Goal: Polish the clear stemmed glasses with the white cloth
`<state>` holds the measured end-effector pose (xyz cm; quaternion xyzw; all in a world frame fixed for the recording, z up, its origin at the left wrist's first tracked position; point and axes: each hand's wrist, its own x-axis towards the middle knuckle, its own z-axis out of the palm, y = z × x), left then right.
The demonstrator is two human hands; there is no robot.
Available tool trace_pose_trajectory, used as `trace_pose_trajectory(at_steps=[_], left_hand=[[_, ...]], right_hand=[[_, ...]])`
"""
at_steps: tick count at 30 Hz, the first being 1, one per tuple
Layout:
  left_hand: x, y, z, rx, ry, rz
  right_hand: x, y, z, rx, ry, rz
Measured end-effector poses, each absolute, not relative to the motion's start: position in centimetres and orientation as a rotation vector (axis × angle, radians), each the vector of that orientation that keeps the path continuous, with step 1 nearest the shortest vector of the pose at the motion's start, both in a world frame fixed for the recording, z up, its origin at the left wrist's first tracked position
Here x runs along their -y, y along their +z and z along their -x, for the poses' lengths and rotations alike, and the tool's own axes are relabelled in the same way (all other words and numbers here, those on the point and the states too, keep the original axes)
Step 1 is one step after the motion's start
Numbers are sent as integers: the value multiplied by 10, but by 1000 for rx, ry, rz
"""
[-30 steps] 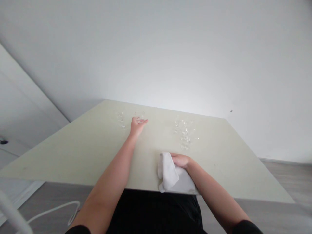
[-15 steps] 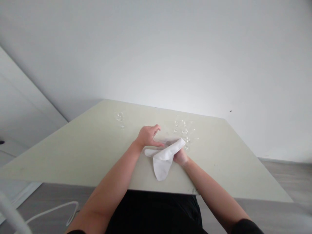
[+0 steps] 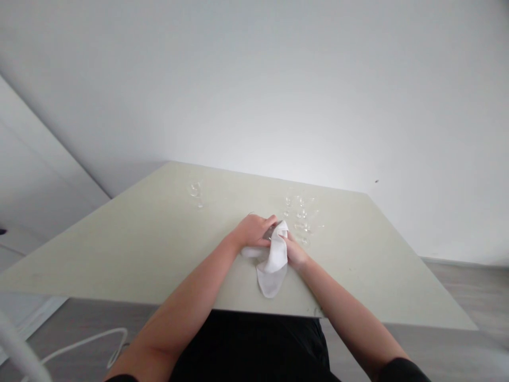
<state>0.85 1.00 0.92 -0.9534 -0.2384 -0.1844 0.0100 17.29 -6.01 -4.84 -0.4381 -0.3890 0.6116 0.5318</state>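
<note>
At the middle of the table, my left hand (image 3: 254, 229) is curled round a clear glass (image 3: 271, 232), mostly hidden by the fingers and cloth. A white cloth (image 3: 275, 260) is bunched against the right side of the glass, its lower end draping toward me. My right hand (image 3: 295, 251) grips the cloth from the right, and its fingertips are partly covered. Just beyond my right hand stand several clear stemmed glasses (image 3: 301, 213).
Another stemmed glass (image 3: 195, 190) stands at the back left of the pale table (image 3: 131, 239). A white wall (image 3: 254, 95) rises behind the far edge. On the floor at lower left lies a white cable (image 3: 87, 337).
My left hand has moved right and closed round the glass; before, its fingers were spread apart. The cloth has been gathered more upright around the glass by my right hand.
</note>
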Motion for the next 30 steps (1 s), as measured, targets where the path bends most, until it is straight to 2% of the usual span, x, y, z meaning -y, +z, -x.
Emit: trace_pose_trajectory(at_steps=[4,9,13,18,22,27,30], left_hand=[[-16,10,-1,654,-809,2832],[-23,10,13,748,-1375,2720],[-22,14,13,695,-1694,2919],[-19,18,7,651,-1922,3174],[-25,16,4,1089,-1912,3199],[-38,14,4,2006,-1415,3270],[-40,15,6,2030,-1384,3421]], right_hand=[[61,-47,-173,829,1460,1027],[64,-41,-175,827,1547,908],[64,-29,-175,712,1669,898],[66,-21,-175,682,1702,888],[66,-30,-174,835,1456,1012],[66,-37,-170,1137,1005,1143],[65,-38,-170,1175,930,1159]])
